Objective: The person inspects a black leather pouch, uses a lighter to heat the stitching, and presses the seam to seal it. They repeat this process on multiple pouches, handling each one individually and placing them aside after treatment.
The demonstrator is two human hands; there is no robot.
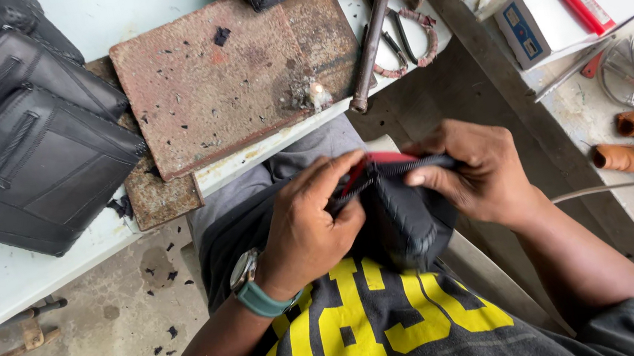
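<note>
Holding a black pouch (402, 215) with red lining, both hands gripping.

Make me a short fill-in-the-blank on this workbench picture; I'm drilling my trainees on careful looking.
1. Both hands, the left hand and the right hand, hold a black ____ with a red lining.
2. The wristwatch sits on the ____ wrist.
3. The rusty hammer lies beside the rusty metal ____.
4. The red lighter rests on a ____ box.

Missing words: pouch; left; plate; white

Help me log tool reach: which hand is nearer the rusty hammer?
Right. The right hand sits just below the hammer; the left hand, also on the black pouch, lies farther down-left.
</note>
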